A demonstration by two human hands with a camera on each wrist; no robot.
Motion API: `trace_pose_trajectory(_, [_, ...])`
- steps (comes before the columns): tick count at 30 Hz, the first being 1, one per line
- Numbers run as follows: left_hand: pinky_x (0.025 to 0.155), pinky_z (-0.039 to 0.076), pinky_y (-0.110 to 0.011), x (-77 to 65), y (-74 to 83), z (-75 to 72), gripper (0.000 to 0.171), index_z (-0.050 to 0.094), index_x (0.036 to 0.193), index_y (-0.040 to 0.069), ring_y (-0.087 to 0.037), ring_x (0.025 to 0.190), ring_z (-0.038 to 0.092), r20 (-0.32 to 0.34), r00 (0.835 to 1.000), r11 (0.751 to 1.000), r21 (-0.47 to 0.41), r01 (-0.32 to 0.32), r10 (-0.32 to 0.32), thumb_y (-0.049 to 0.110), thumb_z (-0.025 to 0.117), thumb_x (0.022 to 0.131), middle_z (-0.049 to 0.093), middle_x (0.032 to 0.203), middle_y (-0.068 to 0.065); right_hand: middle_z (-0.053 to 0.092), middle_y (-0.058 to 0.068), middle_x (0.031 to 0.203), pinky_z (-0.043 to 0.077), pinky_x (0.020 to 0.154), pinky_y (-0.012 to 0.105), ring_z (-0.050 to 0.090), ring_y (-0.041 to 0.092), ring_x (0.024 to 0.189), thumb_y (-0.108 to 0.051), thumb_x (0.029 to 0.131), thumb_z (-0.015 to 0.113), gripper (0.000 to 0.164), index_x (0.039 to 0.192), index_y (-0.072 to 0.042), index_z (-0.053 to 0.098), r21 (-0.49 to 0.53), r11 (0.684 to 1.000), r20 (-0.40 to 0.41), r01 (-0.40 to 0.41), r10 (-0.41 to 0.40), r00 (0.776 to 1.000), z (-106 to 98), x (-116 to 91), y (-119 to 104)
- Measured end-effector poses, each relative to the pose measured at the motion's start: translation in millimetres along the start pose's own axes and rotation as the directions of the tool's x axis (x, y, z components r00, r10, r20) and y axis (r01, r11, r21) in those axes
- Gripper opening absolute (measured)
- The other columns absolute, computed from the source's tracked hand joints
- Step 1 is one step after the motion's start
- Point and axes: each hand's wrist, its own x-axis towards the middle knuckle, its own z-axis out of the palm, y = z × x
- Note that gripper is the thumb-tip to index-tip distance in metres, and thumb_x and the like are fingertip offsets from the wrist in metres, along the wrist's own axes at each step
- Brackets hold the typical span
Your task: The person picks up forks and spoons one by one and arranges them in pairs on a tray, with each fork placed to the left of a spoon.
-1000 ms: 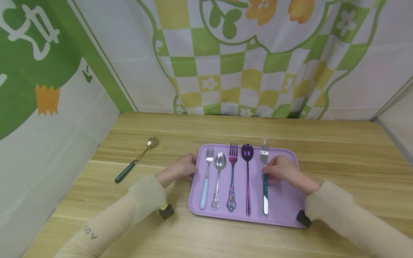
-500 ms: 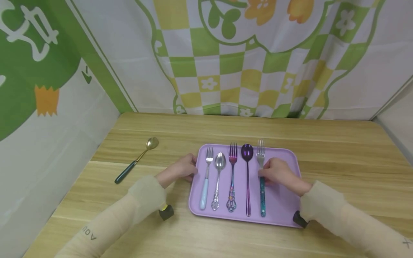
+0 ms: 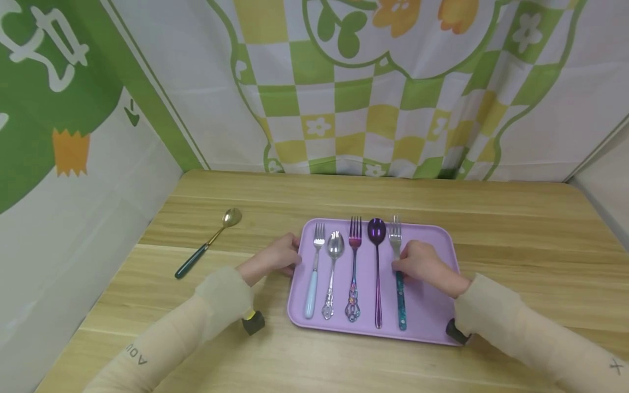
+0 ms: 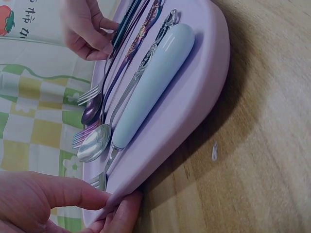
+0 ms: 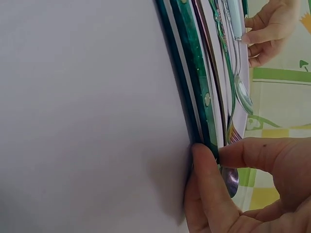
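My right hand [image 3: 425,265] pinches a fork [image 3: 401,300] with a speckled teal handle near its neck, at the right of the row on the lilac tray [image 3: 432,322]. In the right wrist view, thumb and fingers close on that handle from both sides. With the left hand [image 3: 275,255] I grip the tray's left rim, thumb above and fingers below, as the left wrist view shows. Left of the teal fork lie a purple spoon [image 3: 377,232], a rainbow-coloured fork [image 3: 354,273], an ornate silver spoon [image 3: 336,245] and a fork with a pale blue handle [image 3: 312,295], roughly side by side.
A gold spoon with a dark green handle [image 3: 191,261] lies slanted on the wooden table [image 3: 373,365], left of the tray. Behind the table hangs a green and yellow checked cloth [image 3: 354,125]. Another printed cloth [image 3: 49,218] covers the left side.
The right hand has shifted the teal fork slightly left and nearer to me, closer to the purple spoon. The left hand stays on the tray's rim, and the tray has not moved.
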Motion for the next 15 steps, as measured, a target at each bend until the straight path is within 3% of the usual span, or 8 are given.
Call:
trace_pose_trajectory(9, [0.072, 0.066, -0.036, -0.5, -0.1, -0.7, 0.045, 0.044, 0.122, -0.015, -0.040, 0.096, 0.067, 0.003, 1.000, 1.000, -0.011, -0.001, 0.001, -0.010, 0.052, 0.077, 0.056, 0.121, -0.032, 0.066, 0.009, 0.065, 0.047, 0.051, 0.019, 0.058, 0.011, 0.055, -0.011, 0.083, 0.068, 0.016, 0.080, 0.005, 0.064, -0.017, 1.000, 0.012, 0.002, -0.002, 1.000, -1.3, -1.4, -0.1])
trace_pose_trajectory(15, [0.073, 0.066, -0.036, -1.3, 0.3, -0.1, 0.047, 0.043, 0.124, -0.015, -0.042, 0.098, 0.067, 0.006, 1.000, 1.000, -0.016, -0.001, 0.002, -0.010, 0.052, 0.078, 0.055, 0.122, -0.033, 0.066, 0.010, 0.068, 0.049, 0.054, 0.021, 0.058, 0.013, 0.059, -0.019, 0.086, 0.070, 0.025, 0.083, 0.005, 0.063, -0.024, 1.000, 0.039, 0.017, -0.016, 0.999, -6.3, -2.6, 1.3])
